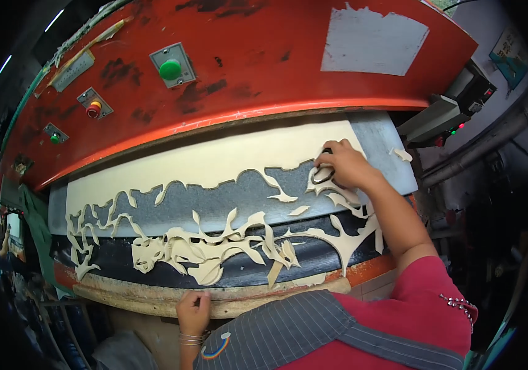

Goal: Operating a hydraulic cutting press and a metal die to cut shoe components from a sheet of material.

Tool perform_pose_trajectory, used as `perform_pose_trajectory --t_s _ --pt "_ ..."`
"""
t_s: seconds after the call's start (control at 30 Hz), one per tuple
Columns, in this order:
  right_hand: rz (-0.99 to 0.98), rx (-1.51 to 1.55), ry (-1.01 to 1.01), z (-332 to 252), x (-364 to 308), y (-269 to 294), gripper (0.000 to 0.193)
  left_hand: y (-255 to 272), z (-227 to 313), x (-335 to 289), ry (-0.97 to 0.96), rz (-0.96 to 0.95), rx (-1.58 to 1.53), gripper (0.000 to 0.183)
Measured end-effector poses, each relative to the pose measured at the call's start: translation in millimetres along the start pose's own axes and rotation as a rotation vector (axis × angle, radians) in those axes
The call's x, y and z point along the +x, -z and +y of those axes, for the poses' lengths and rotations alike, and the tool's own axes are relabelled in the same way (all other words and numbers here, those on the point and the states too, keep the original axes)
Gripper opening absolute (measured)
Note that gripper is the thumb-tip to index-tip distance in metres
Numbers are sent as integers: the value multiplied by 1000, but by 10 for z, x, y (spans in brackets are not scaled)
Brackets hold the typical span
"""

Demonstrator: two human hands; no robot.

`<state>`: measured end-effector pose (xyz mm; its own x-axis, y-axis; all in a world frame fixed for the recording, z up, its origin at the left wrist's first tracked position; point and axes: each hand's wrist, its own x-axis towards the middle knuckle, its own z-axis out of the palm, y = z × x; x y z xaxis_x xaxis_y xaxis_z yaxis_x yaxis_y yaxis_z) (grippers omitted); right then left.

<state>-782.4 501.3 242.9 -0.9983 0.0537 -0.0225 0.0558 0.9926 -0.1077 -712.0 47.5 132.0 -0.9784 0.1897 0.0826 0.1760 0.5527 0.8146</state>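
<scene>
My right hand point(345, 164) reaches to the right end of a large cream sheet point(227, 154). Its fingers are closed on a dark, curved metal cutting die point(323, 179), partly hidden under the hand. The die sits at the sheet's scalloped front edge, among thin cream scraps. My left hand point(193, 312) is curled into a loose fist by the worn wooden front rail point(134, 297), with nothing visible in it. Between the hands lies a tangled heap of cream offcuts point(196, 250), and a branching offcut point(345, 242) lies to its right.
A red press beam point(258, 61) spans the back, with a green button point(170, 69) and a red knob point(94, 110). The grey cutting bed point(214, 203) lies beneath the sheet. A dark box with small lights point(470, 98) juts out at the right. Green cloth point(37, 228) hangs at the left.
</scene>
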Motion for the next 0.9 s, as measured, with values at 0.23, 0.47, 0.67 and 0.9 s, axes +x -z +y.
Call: perform_pose_trajectory --t_s 0.23,0.47,0.67,0.9 --pt "-117 -4 6 -24 60 73 80 -11 -294 81 -342 -75 275 11" --pt "129 -135 -169 -134 44 -287 81 181 -104 33 -180 -154 202 14" --pt "542 436 -196 361 125 -180 44 224 -155 -5 -201 -163 179 15" --pt "861 290 151 247 -411 119 39 183 -243 -17 -213 -140 262 15"
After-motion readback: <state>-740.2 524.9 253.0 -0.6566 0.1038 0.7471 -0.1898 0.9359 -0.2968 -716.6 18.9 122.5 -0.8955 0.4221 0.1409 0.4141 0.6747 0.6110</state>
